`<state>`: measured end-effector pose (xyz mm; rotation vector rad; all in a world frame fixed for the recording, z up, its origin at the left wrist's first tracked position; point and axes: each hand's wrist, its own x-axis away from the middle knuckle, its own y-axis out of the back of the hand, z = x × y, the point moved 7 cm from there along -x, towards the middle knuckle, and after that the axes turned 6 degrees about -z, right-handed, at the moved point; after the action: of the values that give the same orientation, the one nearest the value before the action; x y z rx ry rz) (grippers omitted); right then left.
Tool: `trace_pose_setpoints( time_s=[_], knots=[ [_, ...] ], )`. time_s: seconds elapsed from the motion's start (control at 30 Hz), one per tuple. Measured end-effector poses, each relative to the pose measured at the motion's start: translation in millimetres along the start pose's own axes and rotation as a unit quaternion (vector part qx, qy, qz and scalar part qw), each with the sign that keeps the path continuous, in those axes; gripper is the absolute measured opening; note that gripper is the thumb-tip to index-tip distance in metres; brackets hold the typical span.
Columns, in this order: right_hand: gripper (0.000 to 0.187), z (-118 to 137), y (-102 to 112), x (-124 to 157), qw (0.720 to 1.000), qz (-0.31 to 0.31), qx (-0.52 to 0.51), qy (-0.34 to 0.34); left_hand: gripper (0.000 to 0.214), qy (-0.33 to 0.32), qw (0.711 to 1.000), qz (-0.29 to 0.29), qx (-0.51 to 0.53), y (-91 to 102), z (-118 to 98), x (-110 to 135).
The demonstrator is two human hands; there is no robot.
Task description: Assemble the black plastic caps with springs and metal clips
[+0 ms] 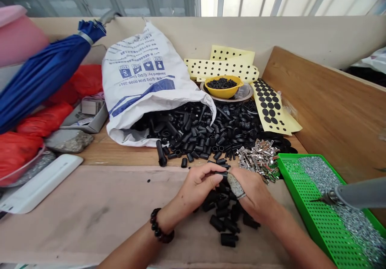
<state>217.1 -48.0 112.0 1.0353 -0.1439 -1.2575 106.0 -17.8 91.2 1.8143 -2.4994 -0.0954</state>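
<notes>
My left hand (202,184), with a dark bead bracelet (161,225) at its wrist, pinches a small black cylindrical part (223,175) between thumb and fingers. Against the other end of that part, my right hand (253,188) is closed. A speckled cloth wrap (236,185) covers its thumb or a finger. The fingertips of the right hand are mostly hidden. Below both hands lie several black cylinders with narrow stubs (229,240). Just beyond them spreads a heap of loose black plastic parts (196,140), partly spilling from a white sack (144,68).
Metal clips (258,156) lie beside a green perforated tray (289,180) of small screws. An electric screwdriver (358,194) reaches over the tray. A yellow bowl (221,93) and sticker sheets (273,116) stand behind. Left are a blue umbrella (45,76) and a white case (42,183).
</notes>
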Motion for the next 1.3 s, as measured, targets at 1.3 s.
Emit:
trace_pose_setpoints(
  time_s=[1.3],
  knots=[
    [0.02,-83,-19,-37,0.914,0.14,0.379,-0.032,0.013,-0.211,0.909,0.025,-0.358,-0.4,-13,-34]
  ],
)
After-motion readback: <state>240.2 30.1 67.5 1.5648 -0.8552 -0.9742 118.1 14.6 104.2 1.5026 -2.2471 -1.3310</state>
